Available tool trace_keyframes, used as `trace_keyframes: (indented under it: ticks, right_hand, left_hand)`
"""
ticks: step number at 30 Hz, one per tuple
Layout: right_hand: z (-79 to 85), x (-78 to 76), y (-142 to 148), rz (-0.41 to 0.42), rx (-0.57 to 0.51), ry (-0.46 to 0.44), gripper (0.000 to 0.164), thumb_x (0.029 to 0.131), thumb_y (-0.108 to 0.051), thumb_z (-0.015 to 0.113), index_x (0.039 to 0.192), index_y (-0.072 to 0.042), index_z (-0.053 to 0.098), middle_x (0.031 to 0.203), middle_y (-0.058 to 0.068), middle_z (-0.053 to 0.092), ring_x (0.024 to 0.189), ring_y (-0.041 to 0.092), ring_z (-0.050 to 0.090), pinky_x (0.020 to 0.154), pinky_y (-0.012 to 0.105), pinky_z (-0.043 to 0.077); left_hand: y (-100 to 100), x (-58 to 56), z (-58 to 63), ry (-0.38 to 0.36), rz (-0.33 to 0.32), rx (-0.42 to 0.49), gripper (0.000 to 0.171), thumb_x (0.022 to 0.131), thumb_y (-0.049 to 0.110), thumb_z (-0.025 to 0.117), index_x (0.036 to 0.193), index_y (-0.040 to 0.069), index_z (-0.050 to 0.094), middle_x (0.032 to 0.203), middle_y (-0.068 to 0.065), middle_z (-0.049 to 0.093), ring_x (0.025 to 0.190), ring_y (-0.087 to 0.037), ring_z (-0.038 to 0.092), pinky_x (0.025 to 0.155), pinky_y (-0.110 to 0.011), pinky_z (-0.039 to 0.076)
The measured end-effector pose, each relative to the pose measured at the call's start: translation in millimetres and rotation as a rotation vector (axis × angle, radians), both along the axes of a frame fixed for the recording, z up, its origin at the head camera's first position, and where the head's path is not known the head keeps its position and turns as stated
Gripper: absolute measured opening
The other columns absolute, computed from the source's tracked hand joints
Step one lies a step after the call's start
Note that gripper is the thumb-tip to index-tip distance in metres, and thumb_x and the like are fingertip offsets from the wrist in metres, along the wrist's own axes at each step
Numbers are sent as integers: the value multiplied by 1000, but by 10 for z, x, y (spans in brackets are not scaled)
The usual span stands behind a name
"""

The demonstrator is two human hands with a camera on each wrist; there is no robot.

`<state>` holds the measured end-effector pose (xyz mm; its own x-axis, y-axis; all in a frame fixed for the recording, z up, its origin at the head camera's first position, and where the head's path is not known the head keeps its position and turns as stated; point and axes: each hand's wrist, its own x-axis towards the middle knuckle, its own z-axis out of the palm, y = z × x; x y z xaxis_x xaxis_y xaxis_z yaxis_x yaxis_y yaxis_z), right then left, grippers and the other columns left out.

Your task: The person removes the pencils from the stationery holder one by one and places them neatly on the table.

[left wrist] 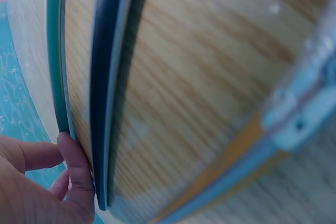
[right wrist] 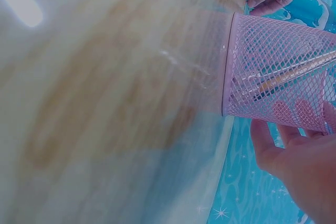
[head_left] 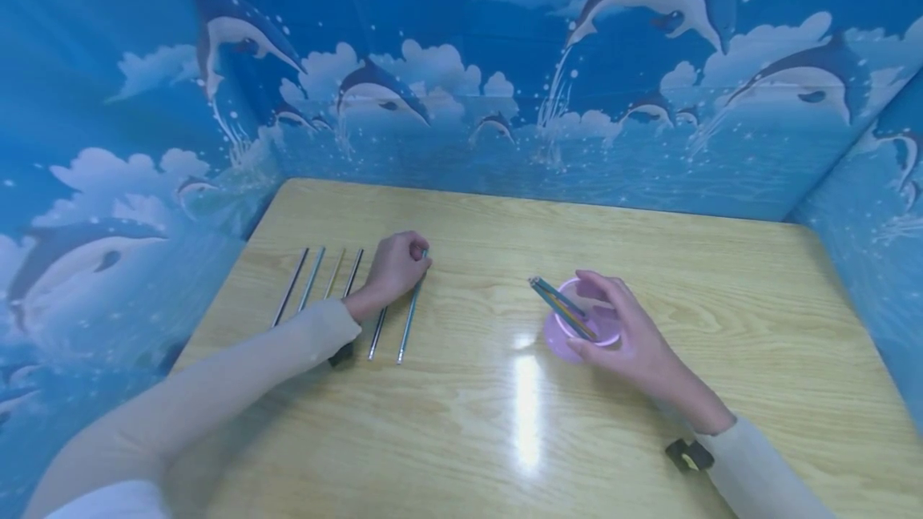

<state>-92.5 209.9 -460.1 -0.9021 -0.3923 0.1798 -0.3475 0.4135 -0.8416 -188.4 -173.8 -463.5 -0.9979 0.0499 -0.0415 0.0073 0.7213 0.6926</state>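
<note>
On the left of the table, my left hand [head_left: 395, 269] pinches the far end of a teal pencil [head_left: 410, 319], which lies flat. In the left wrist view, its fingertips [left wrist: 71, 153] meet the green side of that pencil [left wrist: 56, 56], beside a dark blue pencil [left wrist: 105, 66]. My right hand [head_left: 634, 339] grips a pink mesh pencil cup [head_left: 558, 339] around its side, thumb on the near side. Several pencils [head_left: 558, 304] lean inside the cup. The right wrist view shows the cup [right wrist: 278, 40] standing on the table, with pencils visible through its mesh.
Left of the teal pencil, several more pencils [head_left: 290, 287] lie side by side in a spaced row, partly covered by my left forearm [head_left: 252, 367]. The wooden table [head_left: 461, 423] meets dolphin-printed curtains [head_left: 461, 142] at the back and sides.
</note>
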Motion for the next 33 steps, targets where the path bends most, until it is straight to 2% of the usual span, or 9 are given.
trace_keyframes:
  ticks: [14, 23, 30, 33]
  right_hand:
    - [-7, -12, -9, -3, 11, 6, 97, 89, -15, 93, 168, -22, 39, 152, 8, 56, 138, 32, 55, 113, 65, 48]
    - [-6, -14, -9, -12, 25, 0, 97, 89, -15, 93, 168, -25, 39, 152, 6, 56, 138, 28, 56, 115, 48, 50]
    - [1, -9, -4, 2, 8, 0, 97, 89, -14, 92, 169, -23, 38, 152, 10, 56, 138, 33, 56, 113, 62, 49]
    - [-3, -10, -8, 3, 3, -3, 96, 89, -14, 92, 169, -22, 39, 153, 9, 56, 138, 32, 56, 112, 64, 49]
  left_hand:
    - [-48, -11, -34, 12, -16, 38, 27, 97, 0, 78, 123, -4, 71, 96, -12, 70, 85, -24, 66, 75, -36, 60]
    - [-65, 0, -16, 10, -24, 45, 29, 97, 0, 78, 125, -4, 70, 98, -12, 69, 86, -25, 65, 75, -35, 59]
    - [-44, 10, 5, -4, -10, 39, 29, 97, -1, 78, 125, -3, 70, 98, -12, 68, 85, -24, 65, 74, -35, 58]
    - [-46, 18, 10, -9, -9, 48, 31, 97, 0, 78, 126, -3, 69, 99, -12, 68, 86, -24, 65, 75, -35, 59]
